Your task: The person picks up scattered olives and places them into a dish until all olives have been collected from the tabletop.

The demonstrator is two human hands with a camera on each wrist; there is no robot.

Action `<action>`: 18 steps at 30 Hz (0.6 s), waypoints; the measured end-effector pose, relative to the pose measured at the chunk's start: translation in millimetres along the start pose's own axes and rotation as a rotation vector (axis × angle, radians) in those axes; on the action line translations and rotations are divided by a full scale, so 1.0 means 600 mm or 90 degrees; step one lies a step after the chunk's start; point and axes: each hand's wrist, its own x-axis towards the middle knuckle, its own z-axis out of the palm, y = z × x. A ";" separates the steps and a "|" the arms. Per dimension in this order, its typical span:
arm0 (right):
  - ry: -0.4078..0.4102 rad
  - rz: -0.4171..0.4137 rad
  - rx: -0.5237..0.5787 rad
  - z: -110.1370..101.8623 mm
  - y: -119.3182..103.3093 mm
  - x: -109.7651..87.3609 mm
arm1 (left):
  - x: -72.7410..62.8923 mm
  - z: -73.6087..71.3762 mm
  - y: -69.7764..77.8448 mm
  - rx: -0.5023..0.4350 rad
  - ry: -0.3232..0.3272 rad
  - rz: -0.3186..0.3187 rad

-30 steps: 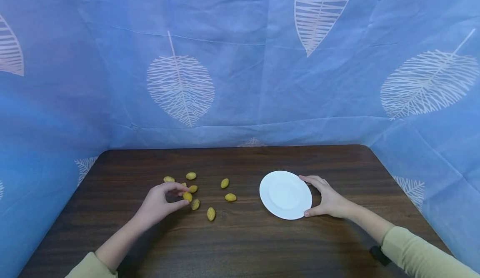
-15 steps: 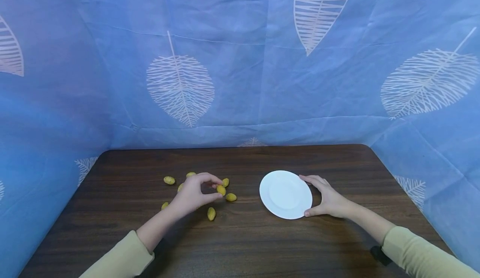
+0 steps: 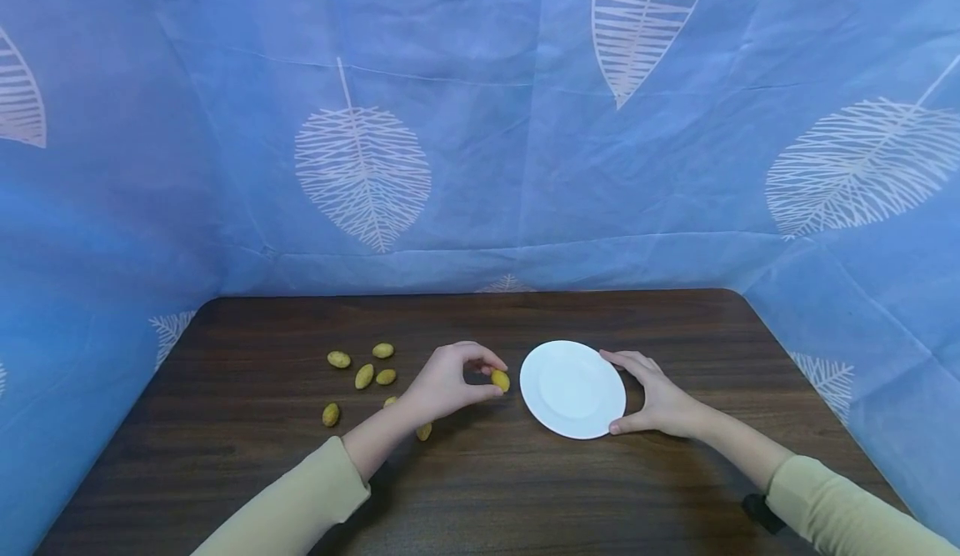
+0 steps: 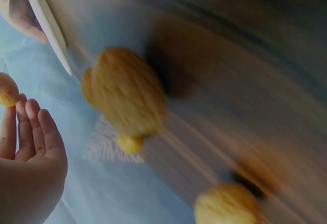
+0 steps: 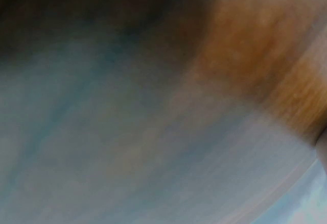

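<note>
My left hand (image 3: 450, 379) pinches a small yellow, wrinkled oval piece (image 3: 500, 381), olive-like in shape, between thumb and fingertips. It is just left of the white plate (image 3: 572, 389). In the left wrist view the same oval piece (image 4: 7, 90) sits at the fingertips, partly cut off by the frame. My right hand (image 3: 658, 398) holds the plate's right rim, thumb at the near side and fingers at the far side. No oval piece shows on the plate. The right wrist view is blurred and shows mostly tabletop.
Several more oval pieces (image 3: 364, 376) lie scattered on the left of the dark wooden table (image 3: 600, 489). Two of them, near my left forearm, are partly hidden by it. A blue cloth (image 3: 480, 164) with white leaf prints hangs behind the table.
My left hand has moved right with the pinched oval piece, from the scattered group to beside the plate. My right hand and the plate stay in place.
</note>
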 end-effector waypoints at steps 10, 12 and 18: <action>0.005 0.003 -0.005 0.001 -0.001 0.000 | 0.037 0.049 0.016 0.005 -0.036 0.024; 0.005 0.007 -0.005 0.002 -0.001 0.000 | 0.044 0.058 0.017 0.008 -0.047 0.027; 0.002 0.011 -0.005 0.002 -0.003 0.000 | 0.064 0.078 0.018 0.035 -0.070 0.024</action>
